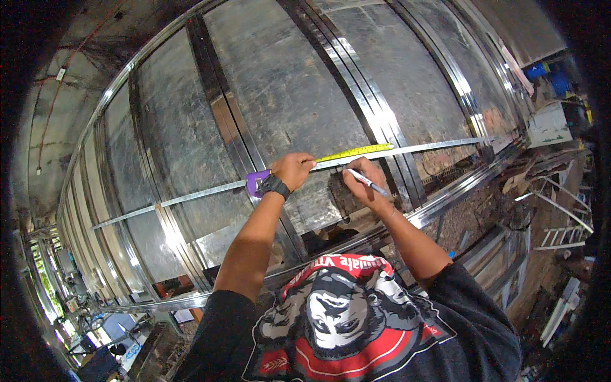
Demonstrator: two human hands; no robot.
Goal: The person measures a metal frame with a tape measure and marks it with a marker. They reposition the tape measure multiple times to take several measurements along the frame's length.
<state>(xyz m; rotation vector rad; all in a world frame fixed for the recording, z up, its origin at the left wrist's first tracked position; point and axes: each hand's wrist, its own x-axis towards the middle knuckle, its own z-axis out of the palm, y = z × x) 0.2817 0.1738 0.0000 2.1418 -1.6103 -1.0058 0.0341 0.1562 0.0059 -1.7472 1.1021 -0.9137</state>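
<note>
My left hand [293, 170] is closed, its fingertips pinching the yellow blade of a tape measure [353, 153] against a long thin metal strip [439, 146]. The purple tape measure case [254, 183] sits beside my left wrist, which wears a black watch [275, 185]. The blade runs out to the right along the strip. Just below the blade, my right hand [367, 186] grips a white marker pen [369, 181]. The pen's tip end points up and left, near the strip's lower edge; whether it touches is hard to tell.
Shiny metal frame bars [382, 121] cross large grey sheet panels [267, 70] under the strip. A long metal edge rail [458, 191] lies nearest me. To the right are a white ladder-like frame [563, 237] and blue containers [559, 83]; cluttered items lie at lower left.
</note>
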